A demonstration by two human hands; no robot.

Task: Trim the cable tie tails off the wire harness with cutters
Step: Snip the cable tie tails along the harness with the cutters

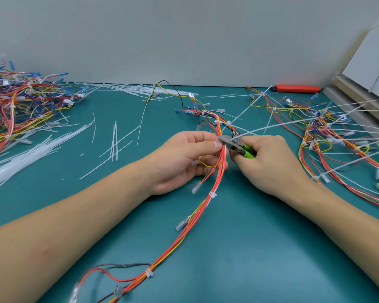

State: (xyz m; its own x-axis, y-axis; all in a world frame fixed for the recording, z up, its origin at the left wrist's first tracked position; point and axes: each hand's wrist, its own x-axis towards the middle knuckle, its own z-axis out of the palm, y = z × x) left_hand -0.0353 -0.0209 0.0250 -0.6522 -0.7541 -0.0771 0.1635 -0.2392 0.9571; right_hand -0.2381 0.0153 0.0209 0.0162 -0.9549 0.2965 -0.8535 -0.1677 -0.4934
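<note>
Clearly a cut is in hand: the teal worktop [239, 248] is carrying the wire harness [208, 200], which is running from the near edge up its middle. Left of the harness, the left hand [184, 158] is pinching the bundle with curled fingers [214, 145]; right of it, the right hand [271, 162] is gripping the green-handled cutters [234, 142], whose jaws are closing against a cable tie tail [269, 126] (blades barely visible). Next, I judge, comes a flush squeeze, sparing the wires.
</note>
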